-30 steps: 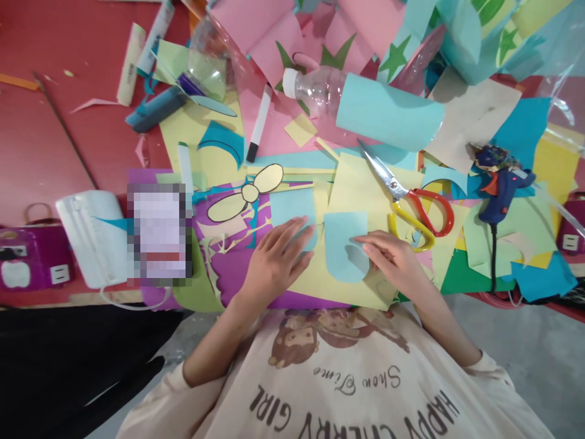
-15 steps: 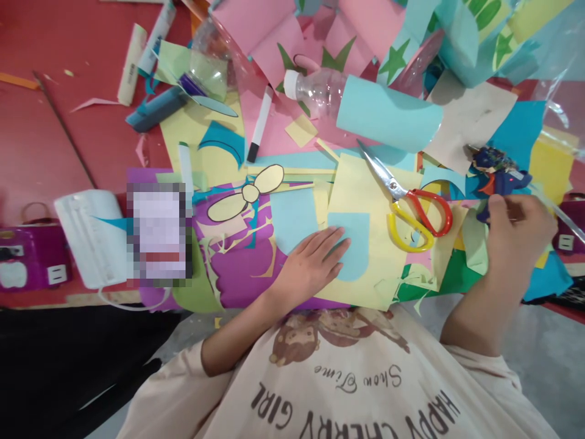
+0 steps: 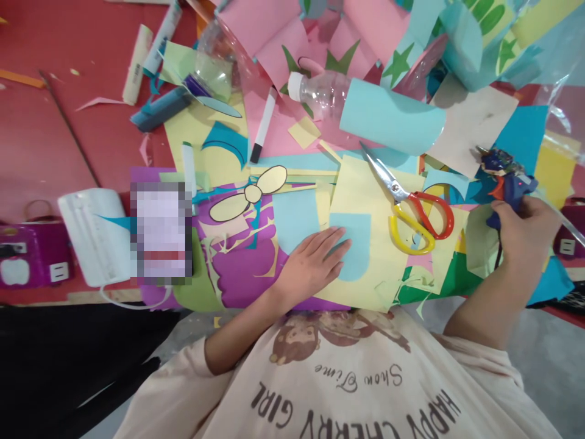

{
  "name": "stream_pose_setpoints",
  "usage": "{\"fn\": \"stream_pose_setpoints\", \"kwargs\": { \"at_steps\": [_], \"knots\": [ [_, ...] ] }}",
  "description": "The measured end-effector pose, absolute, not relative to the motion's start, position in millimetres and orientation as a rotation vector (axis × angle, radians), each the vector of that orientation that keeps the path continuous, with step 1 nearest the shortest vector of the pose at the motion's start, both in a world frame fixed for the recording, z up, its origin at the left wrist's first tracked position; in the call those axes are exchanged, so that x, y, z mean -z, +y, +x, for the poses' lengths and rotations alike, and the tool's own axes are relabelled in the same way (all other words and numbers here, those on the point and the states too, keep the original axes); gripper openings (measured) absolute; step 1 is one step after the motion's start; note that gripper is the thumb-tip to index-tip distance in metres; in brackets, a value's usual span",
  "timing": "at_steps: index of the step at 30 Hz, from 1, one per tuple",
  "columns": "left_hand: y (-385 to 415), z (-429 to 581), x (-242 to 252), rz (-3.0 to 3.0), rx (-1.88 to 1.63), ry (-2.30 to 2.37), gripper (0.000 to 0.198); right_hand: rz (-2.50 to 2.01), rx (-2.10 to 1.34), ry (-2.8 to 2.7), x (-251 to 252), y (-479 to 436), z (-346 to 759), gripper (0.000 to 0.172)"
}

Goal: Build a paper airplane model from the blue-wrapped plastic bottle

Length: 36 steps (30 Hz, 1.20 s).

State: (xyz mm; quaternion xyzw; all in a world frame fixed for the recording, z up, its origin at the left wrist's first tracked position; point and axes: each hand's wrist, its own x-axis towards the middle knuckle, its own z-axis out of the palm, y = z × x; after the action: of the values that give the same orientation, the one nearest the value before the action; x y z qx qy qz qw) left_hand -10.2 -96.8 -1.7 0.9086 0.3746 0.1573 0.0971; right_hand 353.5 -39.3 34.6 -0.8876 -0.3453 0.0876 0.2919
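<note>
My left hand (image 3: pixel 311 263) lies flat, fingers together and stretched out, on a light blue paper piece (image 3: pixel 356 256) with a rounded lower end. That piece rests on a pale yellow sheet (image 3: pixel 351 183). At the far right my right hand (image 3: pixel 528 228) is closed around the handle of a blue hot glue gun (image 3: pixel 514 186) with an orange trigger and a small red light. Its nozzle end points up and left, and a dark cord hangs below. Scissors (image 3: pixel 397 190) with one red and one yellow handle lie partly open between my hands.
Beyond the scissors lies a plastic bottle (image 3: pixel 322 94) wrapped in light blue paper. A yellow paper bow shape (image 3: pixel 253 194), a marker (image 3: pixel 264 125) and paper scraps spread over the left side. A phone (image 3: pixel 161 228) and a white case (image 3: pixel 94 238) sit farther left.
My right hand has closed around the glue gun's handle and shifted slightly right, turning the gun more upright; its cord now shows. My left hand stays on the blue paper. The view has shifted slightly.
</note>
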Motion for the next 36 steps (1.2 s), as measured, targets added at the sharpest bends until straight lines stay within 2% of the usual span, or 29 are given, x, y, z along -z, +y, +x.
{"fn": "stream_pose_setpoints", "kwargs": {
  "at_steps": [3,7,11,15,18,23,30,33,36],
  "knots": [
    [-96,-9,-1,2.709,-0.491,1.117,0.032,-2.288,-0.198,-0.893,-38,-42,352,0.029],
    [-95,-8,-2,2.71,-0.499,1.113,0.032,-2.093,-0.202,-0.841,-37,-45,353,0.014],
    [-95,-9,-3,2.718,-0.49,1.124,0.031,-1.869,-0.378,-0.734,-40,-49,352,0.006],
    [-95,-8,-3,2.707,-0.504,1.123,0.031,-1.795,-0.571,-0.627,-44,-52,354,0.016],
    [-95,-8,-2,2.699,-0.527,1.117,0.031,-1.782,-0.68,-0.532,-40,-51,359,0.011],
    [-95,-8,-1,2.705,-0.525,1.121,0.031,-1.648,-0.723,-0.44,-24,-35,358,0.016],
    [-96,-7,-1,2.718,-0.519,1.128,0.031,-1.441,-0.912,-0.383,-25,-28,357,0.048],
    [-96,-7,-1,2.714,-0.519,1.133,0.031,-1.416,-0.903,-0.44,-33,-34,361,0.042],
    [-96,-7,-1,2.72,-0.505,1.13,0.031,-1.508,-0.726,-0.463,-40,-45,364,0.034]
  ]
}}
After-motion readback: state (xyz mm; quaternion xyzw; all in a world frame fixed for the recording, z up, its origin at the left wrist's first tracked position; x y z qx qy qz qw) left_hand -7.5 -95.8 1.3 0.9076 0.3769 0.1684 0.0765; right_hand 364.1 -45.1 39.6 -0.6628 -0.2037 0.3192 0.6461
